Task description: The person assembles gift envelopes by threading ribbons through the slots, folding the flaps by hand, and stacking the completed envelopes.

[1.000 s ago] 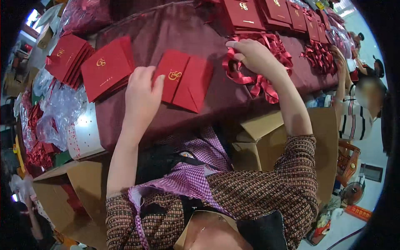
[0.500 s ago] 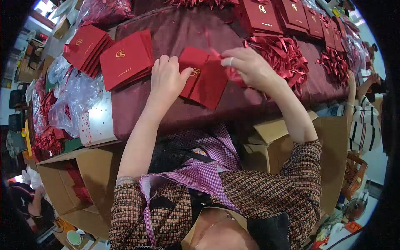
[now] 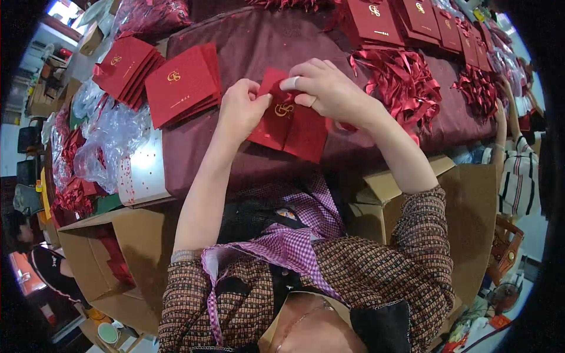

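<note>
A flat red paper packet [image 3: 272, 126] with a gold emblem and a vertical seam lies in front of me on the cloth. My left hand [image 3: 244, 109] pinches its upper left side between thumb and fingers. Closed near its top edge is my right hand [image 3: 323, 91], with a white wrap on one finger and a ring on another. The right fingertips hide exactly what they grip; some red ribbon shows below that hand. Left of my hands rests a stack of similar packets [image 3: 182, 85], with another fanned stack [image 3: 126, 67] beyond it.
A heap of red satin ribbons [image 3: 400, 88] lies right of my hands. More packet stacks [image 3: 374, 23] line the back right. Plastic bags [image 3: 112, 141] cover the left side. Open cardboard boxes [image 3: 141, 247] stand below the table edge. Other people are at both sides.
My right hand has moved left from beside the packet, where it held a blurred red ribbon, to the packet's top edge. My left hand stays at the packet's left side.
</note>
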Motion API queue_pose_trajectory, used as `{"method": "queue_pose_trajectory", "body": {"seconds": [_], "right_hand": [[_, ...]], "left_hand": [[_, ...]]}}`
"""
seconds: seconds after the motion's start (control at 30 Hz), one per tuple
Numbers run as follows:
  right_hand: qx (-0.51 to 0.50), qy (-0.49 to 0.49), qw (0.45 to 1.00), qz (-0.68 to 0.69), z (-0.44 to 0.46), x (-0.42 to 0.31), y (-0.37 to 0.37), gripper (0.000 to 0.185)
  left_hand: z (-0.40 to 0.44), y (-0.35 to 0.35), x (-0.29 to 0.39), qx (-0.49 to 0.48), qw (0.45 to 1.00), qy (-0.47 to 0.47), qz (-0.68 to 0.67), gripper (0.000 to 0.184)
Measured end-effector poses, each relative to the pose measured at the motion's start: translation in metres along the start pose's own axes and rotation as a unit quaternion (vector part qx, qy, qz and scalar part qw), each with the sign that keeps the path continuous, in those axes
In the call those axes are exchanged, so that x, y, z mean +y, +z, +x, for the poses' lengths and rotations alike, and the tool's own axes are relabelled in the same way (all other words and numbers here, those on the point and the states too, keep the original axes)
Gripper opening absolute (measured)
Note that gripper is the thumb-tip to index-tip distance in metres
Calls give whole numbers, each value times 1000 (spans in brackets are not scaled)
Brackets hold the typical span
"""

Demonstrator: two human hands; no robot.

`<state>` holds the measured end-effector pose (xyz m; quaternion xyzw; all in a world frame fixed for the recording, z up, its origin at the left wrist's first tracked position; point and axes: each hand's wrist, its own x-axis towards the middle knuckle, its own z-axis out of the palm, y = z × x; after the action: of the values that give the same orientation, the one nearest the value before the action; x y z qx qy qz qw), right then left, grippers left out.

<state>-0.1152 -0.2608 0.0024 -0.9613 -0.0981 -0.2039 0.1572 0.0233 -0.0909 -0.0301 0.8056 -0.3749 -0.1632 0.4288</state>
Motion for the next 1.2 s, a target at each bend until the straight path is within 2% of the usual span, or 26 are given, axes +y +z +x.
{"method": "queue_pose_trajectory", "body": {"seconds": [0.03, 0.1, 0.2, 0.27, 0.3, 0.4, 0.43, 0.47, 0.53, 0.67, 0.77, 1.2], "right_hand": [[-13, -2, 1000, -5, -1, 4, 10, 19], [-9, 17, 999, 30, -3, 4, 15, 17], [10, 43, 996, 80, 1, -3, 15, 11], [112, 142, 958, 221, 3, -14, 14, 13], [129, 163, 952, 224, 5, -21, 11, 14], [143, 118, 953, 240, 8, -26, 9, 14], [120, 156, 947, 253, 6, -28, 12, 12], [121, 157, 947, 254, 4, -27, 15, 12], [118, 105, 974, 160, 1, -26, 24, 12], [190, 98, 967, 142, 3, -31, 33, 12], [199, 92, 968, 118, 5, -38, 28, 10], [185, 84, 972, 120, 5, -51, 24, 12]], "left_hand": [[-1, 0, -3, -1, 1000, -2, 2, 26], [-3, 1, -5, -46, 979, -57, -190, 19], [-11, -4, 3, -25, 967, -96, -233, 15], [-15, -9, 8, -24, 964, -104, -245, 15], [-17, -11, 9, -24, 960, -111, -257, 16], [-23, -12, 10, 17, 954, -72, -292, 15], [-25, -12, 11, 17, 954, -73, -291, 15], [-27, -13, 12, 21, 953, -64, -296, 16], [-31, -14, 16, 22, 952, -56, -300, 17], [-38, -17, 25, 32, 940, -59, -334, 20], [-42, -18, 29, 37, 943, -47, -328, 22], [-50, -20, 35, 68, 955, -19, -287, 22]]}}
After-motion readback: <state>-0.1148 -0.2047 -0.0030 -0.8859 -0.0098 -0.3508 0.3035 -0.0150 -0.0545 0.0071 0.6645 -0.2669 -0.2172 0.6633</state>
